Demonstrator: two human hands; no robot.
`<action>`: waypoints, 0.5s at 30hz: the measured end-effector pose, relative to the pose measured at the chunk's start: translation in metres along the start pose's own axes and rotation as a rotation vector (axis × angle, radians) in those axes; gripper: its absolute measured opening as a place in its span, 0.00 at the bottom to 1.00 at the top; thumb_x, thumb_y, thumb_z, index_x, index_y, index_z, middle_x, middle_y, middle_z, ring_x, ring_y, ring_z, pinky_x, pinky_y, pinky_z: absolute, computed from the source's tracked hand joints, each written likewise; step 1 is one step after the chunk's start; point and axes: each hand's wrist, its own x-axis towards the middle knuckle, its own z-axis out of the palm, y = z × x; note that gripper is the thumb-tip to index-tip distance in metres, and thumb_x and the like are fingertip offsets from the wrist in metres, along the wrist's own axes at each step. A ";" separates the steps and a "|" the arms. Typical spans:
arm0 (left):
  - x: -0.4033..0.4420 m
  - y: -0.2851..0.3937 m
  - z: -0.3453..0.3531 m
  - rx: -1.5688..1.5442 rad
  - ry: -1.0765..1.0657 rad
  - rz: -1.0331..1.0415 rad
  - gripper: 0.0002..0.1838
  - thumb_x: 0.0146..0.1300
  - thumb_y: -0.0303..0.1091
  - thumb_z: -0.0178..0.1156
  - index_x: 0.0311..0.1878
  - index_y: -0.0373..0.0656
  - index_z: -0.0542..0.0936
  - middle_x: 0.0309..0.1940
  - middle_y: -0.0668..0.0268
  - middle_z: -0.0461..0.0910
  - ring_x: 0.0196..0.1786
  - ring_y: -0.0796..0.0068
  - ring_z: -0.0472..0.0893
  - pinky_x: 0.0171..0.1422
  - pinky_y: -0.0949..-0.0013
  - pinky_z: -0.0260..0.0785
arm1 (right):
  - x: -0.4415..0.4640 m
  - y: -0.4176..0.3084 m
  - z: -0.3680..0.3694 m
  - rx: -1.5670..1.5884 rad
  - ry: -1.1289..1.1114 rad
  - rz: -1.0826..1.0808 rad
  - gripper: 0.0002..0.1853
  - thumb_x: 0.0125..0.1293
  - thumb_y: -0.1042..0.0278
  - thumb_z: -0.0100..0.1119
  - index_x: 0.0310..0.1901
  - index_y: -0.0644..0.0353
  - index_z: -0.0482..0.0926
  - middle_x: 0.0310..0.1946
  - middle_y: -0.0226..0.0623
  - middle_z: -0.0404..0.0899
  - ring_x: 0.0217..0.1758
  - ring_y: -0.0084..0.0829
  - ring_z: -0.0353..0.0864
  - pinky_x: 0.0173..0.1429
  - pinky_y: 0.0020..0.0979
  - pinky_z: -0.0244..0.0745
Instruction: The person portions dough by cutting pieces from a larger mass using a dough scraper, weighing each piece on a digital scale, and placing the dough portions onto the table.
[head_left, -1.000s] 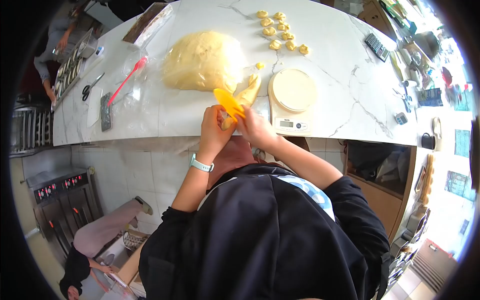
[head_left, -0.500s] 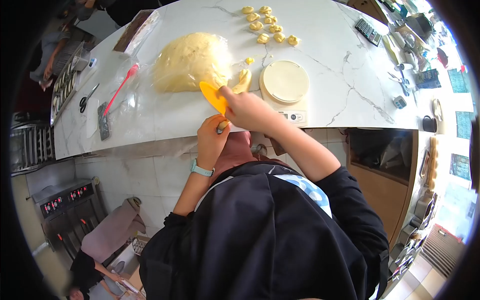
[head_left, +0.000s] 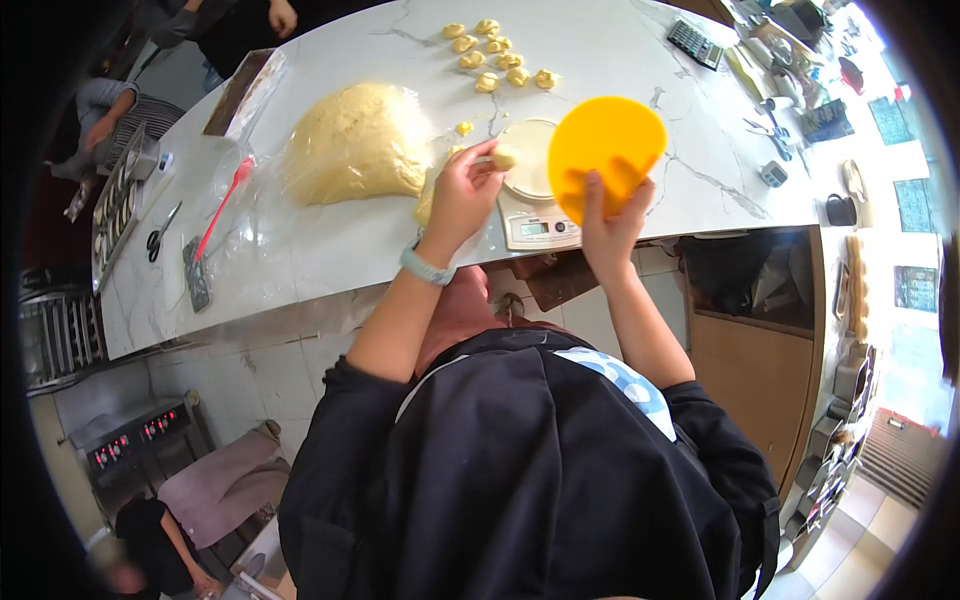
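My left hand (head_left: pixel 463 198) pinches a small piece of dough (head_left: pixel 506 157) at its fingertips, over the left edge of the kitchen scale (head_left: pixel 514 226). In my right hand (head_left: pixel 612 232) is a yellow dough scraper (head_left: pixel 606 140), held up with its broad face showing and covering part of the scale's round plate. A large mound of dough (head_left: pixel 360 145) under clear plastic lies left of my hands. Partly hidden behind my left hand is a strip of dough (head_left: pixel 424 208). A tiny scrap of dough (head_left: pixel 464 129) rests beyond the left fingers.
Several dough pieces (head_left: pixel 486 82) sit in rows at the back. On the left are a red spatula (head_left: pixel 224 208), scissors (head_left: pixel 160 236) and a long box (head_left: pixel 240 95). A calculator (head_left: pixel 694 45) and a small timer (head_left: pixel 773 174) lie right. Other people stand at the far left.
My hands, together at the dough strip before, have moved apart. The left brought a small dough piece to the scale; the right lifted the scraper to the right. The view has shifted slightly.
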 end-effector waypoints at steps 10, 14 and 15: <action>-0.067 0.019 -0.052 0.941 0.113 0.029 0.12 0.52 0.28 0.67 0.39 0.36 0.79 0.29 0.61 0.76 0.25 0.70 0.73 0.33 0.70 0.68 | 0.010 0.019 -0.058 -0.201 0.245 0.038 0.25 0.66 0.56 0.58 0.53 0.65 0.61 0.48 0.42 0.68 0.52 0.30 0.69 0.54 0.29 0.68; -0.088 0.013 -0.073 0.852 0.112 0.005 0.05 0.56 0.26 0.62 0.35 0.36 0.81 0.29 0.57 0.79 0.28 0.63 0.78 0.35 0.66 0.72 | 0.018 0.020 -0.050 -0.171 0.259 0.048 0.24 0.66 0.56 0.58 0.53 0.64 0.61 0.48 0.42 0.69 0.52 0.29 0.70 0.54 0.29 0.68; -0.086 0.012 -0.075 0.832 0.151 0.099 0.04 0.57 0.26 0.61 0.35 0.35 0.81 0.29 0.56 0.80 0.27 0.64 0.79 0.34 0.66 0.72 | 0.020 0.017 -0.047 -0.139 0.254 0.052 0.24 0.66 0.57 0.58 0.53 0.64 0.61 0.48 0.42 0.69 0.52 0.29 0.70 0.54 0.28 0.69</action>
